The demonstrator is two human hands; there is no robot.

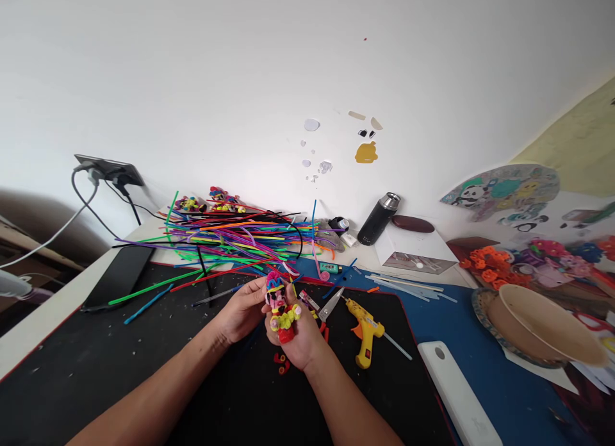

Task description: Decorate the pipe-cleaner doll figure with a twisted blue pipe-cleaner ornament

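My right hand (302, 341) is closed around the body of a small pipe-cleaner doll (285, 319). The doll stands upright facing me, with a blue, pink and yellow hat, a yellow fuzzy collar and a red lower part. My left hand (244, 311) comes in from the left, its fingers bent and closed against the doll's head; the fingertips are partly hidden behind it. Small red and yellow pieces (281, 363) lie on the black mat just below the hands. Scissors (331, 304) lie right of the doll, their handles partly covered by my right hand.
A yellow glue gun (368, 334) lies to the right, a white glue stick out of its back. Many coloured pipe cleaners (240, 234) are heaped behind the hands. A black thermos (379, 218), a brown bowl (548, 321) and a white power bank-like slab (456, 395) stand or lie farther right.
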